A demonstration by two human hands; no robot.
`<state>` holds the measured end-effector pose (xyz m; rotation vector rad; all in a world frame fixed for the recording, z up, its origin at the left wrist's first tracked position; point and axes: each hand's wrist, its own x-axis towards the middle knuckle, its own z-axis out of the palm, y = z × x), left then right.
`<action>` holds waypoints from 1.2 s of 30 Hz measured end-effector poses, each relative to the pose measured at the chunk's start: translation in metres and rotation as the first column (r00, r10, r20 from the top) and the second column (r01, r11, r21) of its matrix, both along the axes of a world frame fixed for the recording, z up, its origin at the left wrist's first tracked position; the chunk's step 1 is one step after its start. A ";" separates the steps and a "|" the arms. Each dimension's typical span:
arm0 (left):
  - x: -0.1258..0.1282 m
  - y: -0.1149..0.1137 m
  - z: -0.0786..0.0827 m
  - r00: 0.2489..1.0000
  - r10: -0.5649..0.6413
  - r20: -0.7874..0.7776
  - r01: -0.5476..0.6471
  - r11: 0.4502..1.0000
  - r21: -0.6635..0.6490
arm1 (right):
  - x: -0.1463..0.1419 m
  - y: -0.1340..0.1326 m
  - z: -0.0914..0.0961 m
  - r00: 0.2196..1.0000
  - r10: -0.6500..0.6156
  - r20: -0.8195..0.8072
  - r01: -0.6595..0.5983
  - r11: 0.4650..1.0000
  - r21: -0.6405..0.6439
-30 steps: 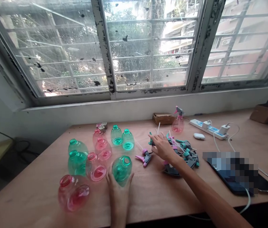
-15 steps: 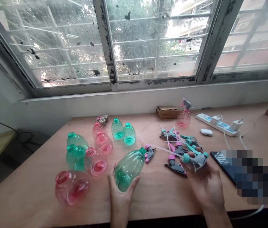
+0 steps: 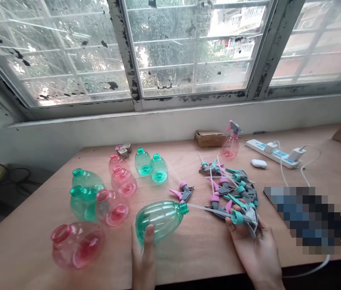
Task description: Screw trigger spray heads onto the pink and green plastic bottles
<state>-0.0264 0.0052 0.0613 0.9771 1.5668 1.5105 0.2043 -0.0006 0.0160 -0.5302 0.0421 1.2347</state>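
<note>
My left hand (image 3: 143, 257) grips a green plastic bottle (image 3: 158, 219) lying on its side, neck pointing right. My right hand (image 3: 256, 249) holds a teal and grey spray trigger head (image 3: 244, 217). Its thin white dip tube (image 3: 205, 209) reaches left and its tip sits at the bottle's mouth. Both hands are low over the near part of the wooden table (image 3: 200, 245).
Several empty pink and green bottles (image 3: 110, 193) stand or lie at the left. A pile of trigger heads (image 3: 230, 185) lies in the middle. Behind it stand an assembled pink spray bottle (image 3: 230, 141), a brown box (image 3: 209, 138), a power strip (image 3: 274, 152) and an earbud case (image 3: 259, 163).
My right hand picked a trigger head out of the pile and drew it toward me. My left hand tipped the green bottle onto its side, and the tube tip now meets its mouth.
</note>
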 end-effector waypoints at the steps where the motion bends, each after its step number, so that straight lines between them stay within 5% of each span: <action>1: -0.001 0.000 0.000 1.000 0.003 0.000 -0.003 1.000 -0.003 | 0.001 0.000 -0.001 1.000 -0.002 0.000 0.002 1.000 0.002; 5: -0.005 0.001 -0.005 0.999 -0.034 -0.024 0.034 0.999 -0.009 | 0.001 0.000 0.001 0.999 0.034 0.017 -0.034 0.999 -0.011; 10: -0.011 0.005 -0.023 0.939 -0.297 -0.173 0.300 0.954 -0.010 | -0.013 -0.003 0.006 0.935 0.224 0.275 -0.230 0.973 -0.013; 15: -0.013 0.006 -0.030 0.889 -0.347 -0.298 0.353 0.935 -0.038 | -0.026 -0.004 -0.002 0.648 0.311 0.695 -0.292 0.945 -0.151; 17: -0.014 0.005 -0.029 0.902 -0.355 -0.245 0.357 0.933 -0.040 | -0.026 -0.003 -0.006 0.543 0.348 0.764 -0.296 0.931 -0.214; 21: -0.016 0.003 -0.029 0.916 -0.364 -0.166 0.362 0.931 -0.043 | -0.024 -0.001 -0.008 0.452 0.439 0.776 -0.378 0.883 -0.279; 36: -0.015 0.006 -0.029 0.908 -0.386 -0.165 0.381 0.923 -0.058 | -0.031 -0.006 0.002 0.413 0.413 0.812 -0.366 0.891 -0.268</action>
